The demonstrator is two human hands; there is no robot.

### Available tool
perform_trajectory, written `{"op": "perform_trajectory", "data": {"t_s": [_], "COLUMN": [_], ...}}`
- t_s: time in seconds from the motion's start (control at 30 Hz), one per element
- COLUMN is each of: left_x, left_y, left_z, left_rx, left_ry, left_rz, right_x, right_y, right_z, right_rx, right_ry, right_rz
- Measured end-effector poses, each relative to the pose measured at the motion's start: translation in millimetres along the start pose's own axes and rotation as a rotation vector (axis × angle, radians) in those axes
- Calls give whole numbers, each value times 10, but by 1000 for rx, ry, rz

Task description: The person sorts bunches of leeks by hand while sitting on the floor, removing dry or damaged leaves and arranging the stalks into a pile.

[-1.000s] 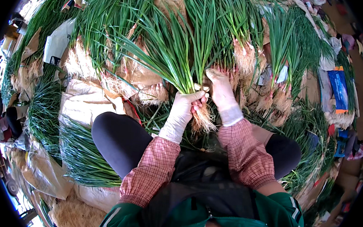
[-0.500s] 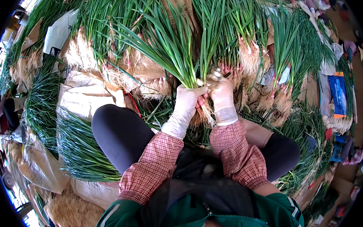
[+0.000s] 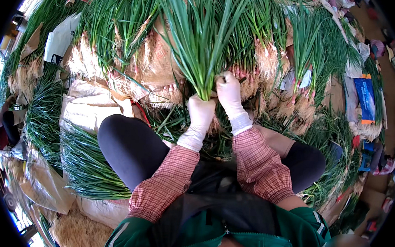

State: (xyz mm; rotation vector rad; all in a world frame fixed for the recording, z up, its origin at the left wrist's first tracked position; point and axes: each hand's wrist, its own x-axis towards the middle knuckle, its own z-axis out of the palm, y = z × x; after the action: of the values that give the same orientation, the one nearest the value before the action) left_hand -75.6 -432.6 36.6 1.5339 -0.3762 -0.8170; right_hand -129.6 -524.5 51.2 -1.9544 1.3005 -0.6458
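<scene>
My left hand (image 3: 200, 112), in a white glove, is closed round the lower stems of a bunch of green garlic (image 3: 201, 60). Its long flat leaves fan upward and away from me. Some pale roots show below the fist, mostly hidden by it. My right hand (image 3: 229, 91), also gloved in white, is closed beside the stems, a little higher and to the right. Whatever its fingers pinch is hidden. Both forearms wear red checked sleeve covers, and the hands are over the gap between my bent knees.
Piles of green garlic (image 3: 260, 50) with pale roots lie across the far side. Another heap (image 3: 93, 162) lies beside my left knee (image 3: 130, 149). Brown paper sacking (image 3: 95, 99) is at the left, a white bag (image 3: 60, 40) beyond it. A blue packet (image 3: 365, 100) is at the far right.
The bunch has swung from leaning left to nearly upright, with its leaves now in front of me. My right hand, blurred before at the stems, has shifted slightly left and is closed.
</scene>
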Motion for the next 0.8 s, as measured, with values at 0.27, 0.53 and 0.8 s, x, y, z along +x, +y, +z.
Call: {"op": "perform_trajectory", "data": {"t_s": [0.27,0.53,0.8], "left_x": [-133,22,95], "left_y": [647,716,406], "left_z": [-14,-215,-115], "left_rx": [-415,-511,-723], "left_ry": [-131,-509,-548], "left_rz": [-207,-356,-431], "right_x": [-27,745,-65], "right_y": [461,129,-11], "right_z": [-158,-1250,-1068], "right_rx": [1005,-618,-87], "right_ry": [-52,148,-164], "right_rz": [241,26,-128]}}
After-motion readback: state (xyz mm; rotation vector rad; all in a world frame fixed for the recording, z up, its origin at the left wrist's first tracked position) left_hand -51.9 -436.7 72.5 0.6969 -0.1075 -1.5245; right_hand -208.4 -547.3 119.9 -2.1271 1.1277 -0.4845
